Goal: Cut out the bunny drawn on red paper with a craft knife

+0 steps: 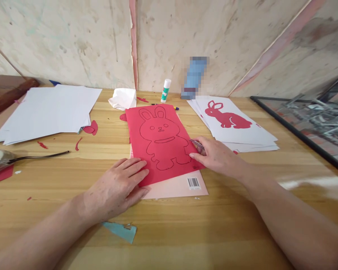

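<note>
From where I stand, the right hand (216,155) has its fingers curled around a slim silvery object with dark stripes (196,143), mostly hidden, so I cannot tell what it is. The thumb of that hand lies on the near right part of a bright red rectangular paper sheet (163,137). The left hand (124,183) grips nothing: it rests palm down, fingers loosely spread and slightly bent, the tips on the sheet's near left corner. Between the hands, the sheet bears a rabbit outlined in thin dark lines, ears toward the far side and feet toward the person. Under it lies a flat pale pink booklet or board (171,190), its near edge sticking out, with a black-and-white barcode (193,183) toward the right.

Just past the sheet's far edge, a yellow and dark blue pen (176,108) peeks out, and behind that a white glue stick with a green label (165,91) stands upright. A crumpled white paper (123,98) sits to its left; a blurred blue block (195,78) leans to its right, by the stained pale wall (95,48). On the far right, a cut red paper rabbit (233,122) lies on stacked white sheets (256,137). At the far left is another pile of white paper (47,112), with curved red paper scraps (91,128) beside it. Nearest me, a torn teal scrap (121,231) lies on the light wooden table (228,232)
</note>
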Demonstrator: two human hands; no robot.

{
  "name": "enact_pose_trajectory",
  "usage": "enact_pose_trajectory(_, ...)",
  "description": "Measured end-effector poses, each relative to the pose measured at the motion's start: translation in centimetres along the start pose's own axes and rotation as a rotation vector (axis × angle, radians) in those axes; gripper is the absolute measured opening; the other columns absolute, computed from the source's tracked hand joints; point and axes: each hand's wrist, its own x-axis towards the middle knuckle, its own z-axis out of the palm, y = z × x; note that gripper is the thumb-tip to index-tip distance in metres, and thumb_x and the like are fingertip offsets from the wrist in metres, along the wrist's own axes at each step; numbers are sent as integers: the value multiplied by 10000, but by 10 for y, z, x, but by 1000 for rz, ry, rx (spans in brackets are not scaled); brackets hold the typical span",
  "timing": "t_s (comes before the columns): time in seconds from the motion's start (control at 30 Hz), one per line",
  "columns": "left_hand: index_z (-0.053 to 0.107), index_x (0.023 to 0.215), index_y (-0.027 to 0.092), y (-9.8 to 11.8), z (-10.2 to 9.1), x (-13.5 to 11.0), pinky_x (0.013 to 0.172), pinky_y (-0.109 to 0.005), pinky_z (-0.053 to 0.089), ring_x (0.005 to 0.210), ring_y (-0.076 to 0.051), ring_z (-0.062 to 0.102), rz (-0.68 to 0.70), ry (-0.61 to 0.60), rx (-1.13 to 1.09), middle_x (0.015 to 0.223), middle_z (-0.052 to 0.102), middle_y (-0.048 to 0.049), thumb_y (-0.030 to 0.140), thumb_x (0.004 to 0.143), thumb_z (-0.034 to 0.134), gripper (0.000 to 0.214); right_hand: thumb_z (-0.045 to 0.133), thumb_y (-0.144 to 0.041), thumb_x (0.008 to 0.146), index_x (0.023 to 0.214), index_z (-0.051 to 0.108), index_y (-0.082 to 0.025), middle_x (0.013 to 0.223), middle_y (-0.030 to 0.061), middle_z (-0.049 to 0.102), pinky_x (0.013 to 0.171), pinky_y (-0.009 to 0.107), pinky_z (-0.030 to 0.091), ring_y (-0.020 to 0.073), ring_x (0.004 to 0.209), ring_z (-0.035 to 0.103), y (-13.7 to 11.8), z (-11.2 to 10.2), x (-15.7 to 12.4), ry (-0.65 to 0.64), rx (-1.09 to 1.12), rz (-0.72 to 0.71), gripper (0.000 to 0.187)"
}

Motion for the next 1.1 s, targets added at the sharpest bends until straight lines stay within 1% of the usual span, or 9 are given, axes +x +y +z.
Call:
enact_pose_trajectory(0.17, 618, 1117, 86, -3, -5, 1, 913, -432, 533, 1094, -269, 597, 71, 38, 45, 1149, 640, -145, 280, 934, 489, 297, 555, -359, 806, 929, 566, -178, 741, 28, 611, 553, 276, 368, 174, 654, 557, 3, 2, 2, 7, 43, -37, 219)
enact_pose_trajectory(0.27, 635, 1059, 91, -3, -9, -1, 898, -419, 544, 1050, -250, 625, 119, 24, 121, 1087, 665, -135, 230, 951, 436, 266, 560, -397, 796, 859, 538, -190, 724, 23, 589, 545, 274, 355, 172, 647, 537, 3, 2, 3, -12, 58, -19, 217)
enact_pose_trajectory(0.37, 639, 1039, 114, -4, -10, -5, 971, -407, 500, 1103, -230, 599, 175, -40, 188, 1108, 663, -112, 137, 937, 404, 258, 563, -422, 793, 864, 524, -193, 751, 32, 588, 566, 283, 361, 181, 677, 533, 3, 2, 3, -22, 72, -5, 243)
enact_pose_trajectory(0.47, 625, 1069, 96, -7, -12, -8, 1013, -401, 469, 1177, -238, 551, 208, -97, 181, 1161, 641, -123, 52, 882, 387, 306, 558, -417, 798, 899, 531, -193, 762, 35, 593, 577, 291, 363, 185, 682, 531, 4, 3, 4, -22, 86, -2, 247)
enact_pose_trajectory(0.67, 601, 1098, 95, -9, -16, -5, 956, -383, 518, 1131, -209, 583, 192, -62, 118, 1137, 654, -105, -22, 831, 330, 398, 568, -383, 792, 939, 555, -199, 738, 23, 598, 568, 288, 353, 182, 660, 533, 6, 6, 5, 0, 127, -22, 235)
enact_pose_trajectory(0.8, 604, 1080, 94, -9, -17, -2, 915, -394, 541, 1086, -213, 606, 189, -47, 86, 1106, 664, -108, -21, 849, 338, 371, 573, -357, 791, 949, 566, -197, 749, 23, 601, 569, 283, 353, 180, 671, 535, 6, 8, 6, 19, 141, -27, 225)
enact_pose_trajectory(0.9, 613, 1063, 95, -9, -17, 0, 879, -402, 554, 1052, -221, 621, 175, -34, 51, 1075, 671, -113, 7, 876, 356, 330, 566, -332, 794, 886, 563, -192, 719, 16, 589, 572, 281, 356, 171, 657, 526, 6, 9, 7, 39, 153, -25, 167)
enact_pose_trajectory(1.0, 631, 1040, 109, -7, -15, 1, 858, -411, 556, 1000, -219, 637, 155, -5, 20, 1030, 682, -105, 91, 919, 410, 252, 546, -292, 796, 856, 556, -193, 684, 8, 577, 570, 279, 355, 163, 631, 517, 4, 9, 7, 45, 164, -11, 117)
enact_pose_trajectory(1.1, 616, 1121, 120, -6, -11, 1, 899, -444, 530, 1024, -234, 622, 123, 20, 10, 1097, 664, -111, 211, 921, 509, 243, 527, -269, 787, 891, 569, -196, 725, 19, 595, 581, 283, 360, 167, 652, 523, 5, 5, 7, 71, 195, -2, 134)
